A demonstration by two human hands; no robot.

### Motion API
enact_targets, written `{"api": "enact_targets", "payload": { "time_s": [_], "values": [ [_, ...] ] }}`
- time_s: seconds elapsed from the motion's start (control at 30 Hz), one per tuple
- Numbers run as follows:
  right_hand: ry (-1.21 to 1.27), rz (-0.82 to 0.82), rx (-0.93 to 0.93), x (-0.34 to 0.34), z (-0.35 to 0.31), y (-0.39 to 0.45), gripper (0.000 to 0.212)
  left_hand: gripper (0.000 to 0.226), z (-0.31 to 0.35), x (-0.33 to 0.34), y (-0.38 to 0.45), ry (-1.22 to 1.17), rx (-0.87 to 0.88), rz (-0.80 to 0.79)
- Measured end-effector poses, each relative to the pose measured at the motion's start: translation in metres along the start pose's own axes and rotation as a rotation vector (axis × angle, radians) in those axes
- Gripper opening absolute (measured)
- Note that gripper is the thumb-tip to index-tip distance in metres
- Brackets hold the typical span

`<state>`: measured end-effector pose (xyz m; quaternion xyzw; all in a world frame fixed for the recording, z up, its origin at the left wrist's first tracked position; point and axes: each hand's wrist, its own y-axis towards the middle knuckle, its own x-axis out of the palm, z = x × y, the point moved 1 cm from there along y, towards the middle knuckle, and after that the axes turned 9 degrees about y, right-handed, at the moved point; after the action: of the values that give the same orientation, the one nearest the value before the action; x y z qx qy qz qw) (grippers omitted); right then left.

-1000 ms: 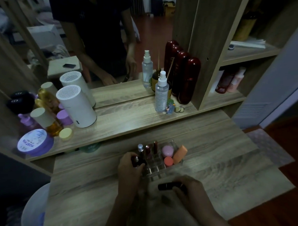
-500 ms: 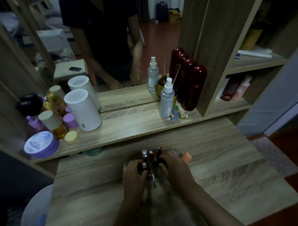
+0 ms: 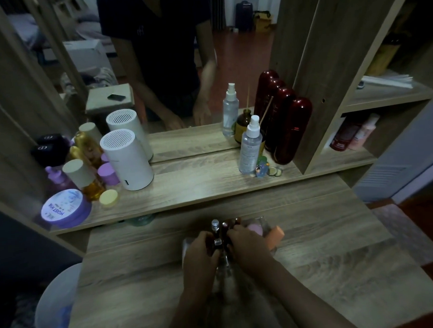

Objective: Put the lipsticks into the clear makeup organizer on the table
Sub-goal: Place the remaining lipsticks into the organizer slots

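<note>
Lipsticks (image 3: pixel 224 233) are stood upright in the clear makeup organizer (image 3: pixel 259 223) on the table (image 3: pixel 337 270), pretty dim shot. One is pinched by the left hand (image 3: pixel 200 252), another (dark tube) by the right hand (image 3: pixel 247 246).

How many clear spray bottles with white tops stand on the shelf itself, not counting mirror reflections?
1. The spray bottle stands at the shelf's right end, left of the dark red bottle; the second one visible is its mirror reflection.

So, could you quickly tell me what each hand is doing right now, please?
Left hand: curled at the clear organizer, apparently on a lipstick; grip unclear.
Right hand: curled over the lipsticks; holding one cannot be told.
</note>
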<state>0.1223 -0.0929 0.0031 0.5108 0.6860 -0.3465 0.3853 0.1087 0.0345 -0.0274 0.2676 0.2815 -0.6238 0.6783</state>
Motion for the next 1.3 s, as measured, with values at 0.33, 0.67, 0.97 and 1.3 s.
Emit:
{"api": "enact_targets", "payload": {
  "time_s": [0.33, 0.67, 0.97, 1.3],
  "values": [
    [0.076, -0.007, -0.012, -0.006, -0.003, -0.003, 0.024, 0.026, 0.001, 0.0, -0.003, -0.013, 0.015, 0.023],
    [0.227, 0.288, -0.054, -0.054, 0.004, -0.007, 0.011, 0.028, 0.029, -0.036, 0.01, 0.042, 0.254, 0.188],
    [0.171, 0.124, 0.0, -0.044, 0.012, 0.008, 0.019, 0.028, 0.035, -0.023, 0.046, 0.42, 0.358, -0.076],
    [0.19, 0.118, 0.0, -0.046, 0.011, 0.014, 0.021, 0.022, 0.032, -0.017, 0.048, 0.466, 0.376, -0.028]
  ]
}}
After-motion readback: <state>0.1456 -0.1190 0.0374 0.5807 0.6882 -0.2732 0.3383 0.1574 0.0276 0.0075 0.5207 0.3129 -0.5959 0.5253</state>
